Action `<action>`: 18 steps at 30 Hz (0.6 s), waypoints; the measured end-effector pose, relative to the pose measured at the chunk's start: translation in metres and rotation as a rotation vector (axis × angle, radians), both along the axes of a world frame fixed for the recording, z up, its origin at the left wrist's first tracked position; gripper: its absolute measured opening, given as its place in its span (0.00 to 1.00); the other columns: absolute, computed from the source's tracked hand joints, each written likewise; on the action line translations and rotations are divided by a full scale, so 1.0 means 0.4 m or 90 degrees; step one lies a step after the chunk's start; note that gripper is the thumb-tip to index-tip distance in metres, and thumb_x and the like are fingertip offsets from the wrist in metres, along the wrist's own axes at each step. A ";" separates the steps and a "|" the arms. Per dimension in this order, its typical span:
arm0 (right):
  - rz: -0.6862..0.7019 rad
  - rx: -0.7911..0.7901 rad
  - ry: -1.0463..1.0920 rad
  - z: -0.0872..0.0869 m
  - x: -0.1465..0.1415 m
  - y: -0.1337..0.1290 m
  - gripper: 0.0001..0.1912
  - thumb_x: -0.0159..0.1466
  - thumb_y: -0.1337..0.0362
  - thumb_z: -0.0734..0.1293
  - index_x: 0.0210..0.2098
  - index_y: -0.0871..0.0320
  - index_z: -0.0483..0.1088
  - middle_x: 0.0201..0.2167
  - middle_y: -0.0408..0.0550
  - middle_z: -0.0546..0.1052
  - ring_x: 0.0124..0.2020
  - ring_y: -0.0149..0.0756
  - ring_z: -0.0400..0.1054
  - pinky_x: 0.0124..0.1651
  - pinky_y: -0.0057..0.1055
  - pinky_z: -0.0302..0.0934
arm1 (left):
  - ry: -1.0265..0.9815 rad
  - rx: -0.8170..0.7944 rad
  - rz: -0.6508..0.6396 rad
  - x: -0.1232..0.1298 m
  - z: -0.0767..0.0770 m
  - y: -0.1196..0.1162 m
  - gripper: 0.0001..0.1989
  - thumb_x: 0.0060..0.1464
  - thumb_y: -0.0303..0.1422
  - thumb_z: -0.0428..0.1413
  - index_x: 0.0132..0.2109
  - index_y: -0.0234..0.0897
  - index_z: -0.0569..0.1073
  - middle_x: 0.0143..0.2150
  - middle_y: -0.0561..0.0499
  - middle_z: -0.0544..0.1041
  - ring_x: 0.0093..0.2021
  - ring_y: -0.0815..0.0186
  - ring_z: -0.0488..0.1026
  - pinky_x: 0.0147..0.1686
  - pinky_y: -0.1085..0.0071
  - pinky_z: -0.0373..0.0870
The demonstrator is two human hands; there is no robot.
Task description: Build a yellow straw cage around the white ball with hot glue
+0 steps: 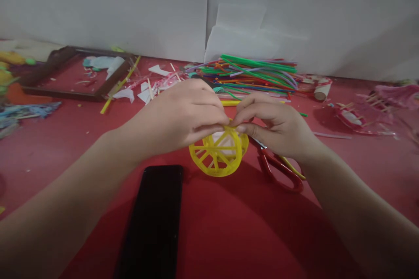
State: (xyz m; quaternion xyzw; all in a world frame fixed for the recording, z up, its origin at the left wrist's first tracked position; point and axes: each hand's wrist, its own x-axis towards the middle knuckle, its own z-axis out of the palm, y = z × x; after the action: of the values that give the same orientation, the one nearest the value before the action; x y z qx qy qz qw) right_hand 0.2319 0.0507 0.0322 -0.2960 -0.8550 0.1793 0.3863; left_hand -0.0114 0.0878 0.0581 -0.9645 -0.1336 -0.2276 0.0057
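Observation:
A yellow spoked wheel (216, 148) made of what look like pipe cleaners stands upright in the middle, with a second yellow ring and a whitish piece behind it. My left hand (193, 115) pinches the top of the wheel from the left. From the right, the thumb and fingers of my right hand (271, 124) close on the same top edge. My fingertips meet there and hide the exact spot they grip. Red-handled scissors (283, 174) lie under and beside my right hand, along with a bent yellow strip. A black phone (157, 218) rests below my left hand.
Behind my hands lies a pile of coloured pipe cleaners (255, 74). A dark wooden frame (65, 94) with scraps is at the back left, blue-green craft pieces (26, 113) beside it. A pink craft model (366, 115) and a cardboard roll (323, 89) sit at right.

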 end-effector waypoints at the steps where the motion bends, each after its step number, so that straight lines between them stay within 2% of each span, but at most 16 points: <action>1: -0.002 0.000 0.000 0.001 -0.001 -0.001 0.04 0.69 0.63 0.70 0.37 0.53 0.77 0.34 0.44 0.77 0.38 0.33 0.70 0.42 0.32 0.66 | 0.006 0.023 -0.012 0.001 0.000 0.000 0.15 0.72 0.33 0.47 0.44 0.42 0.79 0.41 0.51 0.83 0.44 0.62 0.74 0.52 0.61 0.68; 7: -0.001 -0.012 -0.022 0.011 0.000 -0.005 0.04 0.68 0.64 0.70 0.37 0.52 0.78 0.35 0.44 0.77 0.38 0.34 0.71 0.42 0.34 0.67 | -0.009 0.058 -0.035 0.002 -0.007 -0.002 0.12 0.71 0.31 0.50 0.43 0.37 0.79 0.41 0.49 0.83 0.43 0.61 0.74 0.51 0.59 0.69; 18: -0.004 -0.013 -0.033 0.015 0.000 -0.008 0.05 0.69 0.67 0.69 0.36 0.54 0.77 0.36 0.44 0.76 0.39 0.33 0.71 0.43 0.33 0.67 | -0.004 0.068 -0.046 0.007 -0.012 0.002 0.14 0.71 0.30 0.47 0.43 0.40 0.78 0.41 0.51 0.83 0.41 0.63 0.73 0.51 0.61 0.68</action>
State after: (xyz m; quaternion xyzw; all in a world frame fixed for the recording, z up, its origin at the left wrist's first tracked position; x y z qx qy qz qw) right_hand 0.2319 0.0475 0.0381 -0.3075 -0.8618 0.1789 0.3616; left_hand -0.0086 0.0887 0.0534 -0.9663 -0.0859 -0.2379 0.0487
